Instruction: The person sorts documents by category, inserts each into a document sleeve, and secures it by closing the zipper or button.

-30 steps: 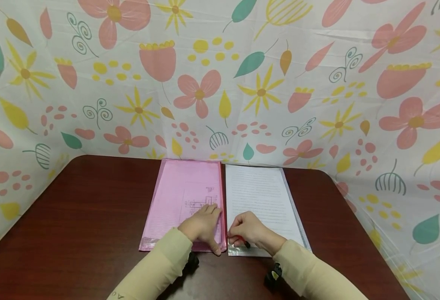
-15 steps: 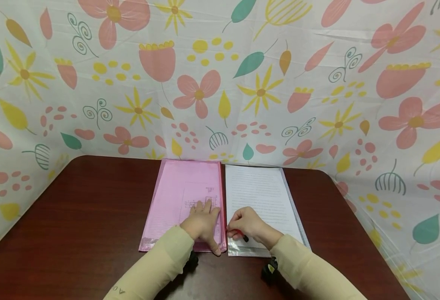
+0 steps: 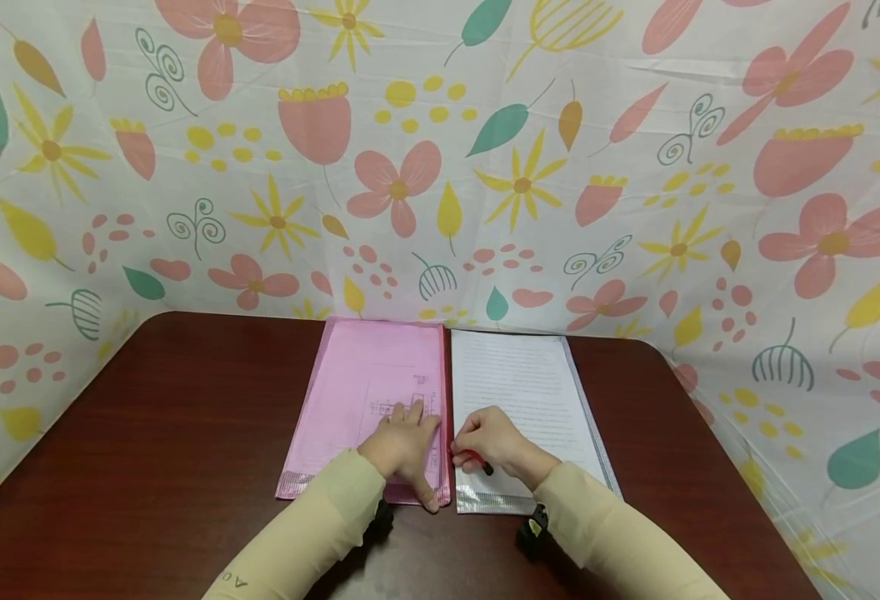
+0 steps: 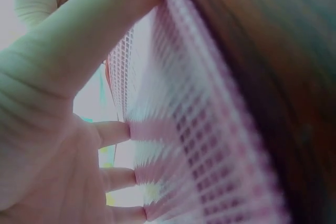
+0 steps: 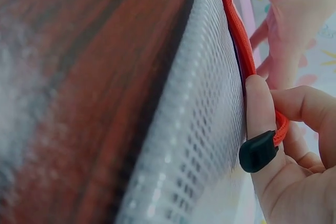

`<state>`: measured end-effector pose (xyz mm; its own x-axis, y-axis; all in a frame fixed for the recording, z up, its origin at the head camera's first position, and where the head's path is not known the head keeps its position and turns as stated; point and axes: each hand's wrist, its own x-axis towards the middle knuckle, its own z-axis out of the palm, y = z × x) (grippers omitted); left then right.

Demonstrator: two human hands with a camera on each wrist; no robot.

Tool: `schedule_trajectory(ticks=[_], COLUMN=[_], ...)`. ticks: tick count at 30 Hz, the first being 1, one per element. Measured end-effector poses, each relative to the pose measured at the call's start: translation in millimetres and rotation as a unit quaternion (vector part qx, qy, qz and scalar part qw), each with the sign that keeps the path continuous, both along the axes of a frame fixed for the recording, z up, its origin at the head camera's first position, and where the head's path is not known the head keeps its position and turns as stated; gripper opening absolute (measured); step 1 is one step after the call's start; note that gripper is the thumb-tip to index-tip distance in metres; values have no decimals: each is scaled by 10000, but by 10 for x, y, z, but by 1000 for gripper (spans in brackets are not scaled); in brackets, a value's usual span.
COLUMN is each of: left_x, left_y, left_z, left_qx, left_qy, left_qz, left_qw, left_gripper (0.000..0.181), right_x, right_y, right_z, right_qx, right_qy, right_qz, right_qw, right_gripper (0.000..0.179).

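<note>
A pink mesh zip pouch (image 3: 368, 358) with papers inside lies on the table, a red zipper (image 3: 445, 375) along its right edge. My left hand (image 3: 402, 446) rests on its lower right part, fingers spread and thumb at the near edge. In the left wrist view the fingertips press the pink mesh (image 4: 210, 145). My right hand (image 3: 494, 440) pinches the zipper pull (image 5: 258, 151), a red cord with a black end, beside the red zipper tape (image 5: 239, 30). The slider is hidden behind the fingers. Under the right hand lies a clear mesh pouch (image 3: 522, 375) with a printed sheet.
The dark brown table (image 3: 185, 417) reaches back to a flower-printed cloth (image 3: 440, 167), which also hangs at both sides. Only a narrow gap separates the two pouches. Both sleeves cross the near part of the table, with black wrist cameras (image 3: 533, 533) under them.
My right hand has moved a little away from me along the zipper with the zipper pull. The left fingers have spread wider on the pink pouch, and that hand stays in place.
</note>
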<state>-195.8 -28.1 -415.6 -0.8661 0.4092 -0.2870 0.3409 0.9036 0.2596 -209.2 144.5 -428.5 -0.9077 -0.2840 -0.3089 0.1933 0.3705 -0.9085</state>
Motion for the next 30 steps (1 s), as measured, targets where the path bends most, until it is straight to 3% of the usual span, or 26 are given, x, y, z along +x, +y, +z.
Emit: schedule_trajectory(ticks=[30], left_x=[-18], left_y=[-12], left_z=[-22], left_qx=[-133], left_qy=[90], left_qz=[-90], left_qw=[9998], left_gripper=[133], right_x=[-258], right_y=[-78], right_z=[1], right_qx=[333], right_qy=[35], right_qz=[-387], right_qw=[9987], right_gripper=[5])
